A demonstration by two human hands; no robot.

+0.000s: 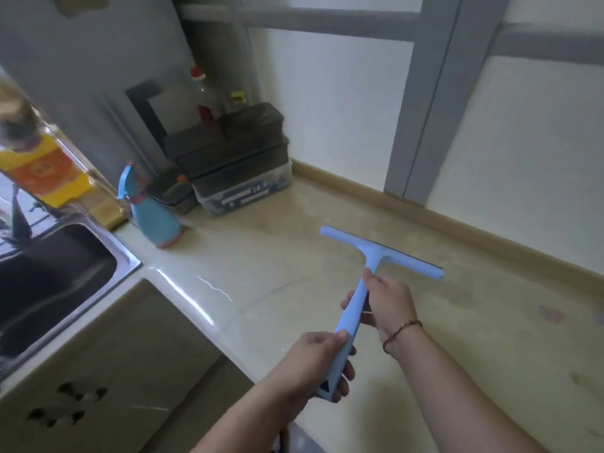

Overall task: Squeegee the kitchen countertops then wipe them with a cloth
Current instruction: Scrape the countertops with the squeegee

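We grip the squeegee (354, 308) with both hands: left hand (313, 361) curled round the handle's end, right hand (389, 305) clasping below the head. Its blade sits over the counter (268, 256). It looks light and stiff, so mid-handle holds suit.

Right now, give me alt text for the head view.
Both hands grip a light blue squeegee by its handle, left hand low, right hand higher, blade on the beige countertop. A blue spray bottle stands behind.

White wall (343, 103), grey-framed window (421, 103) — steel sink (124, 256)
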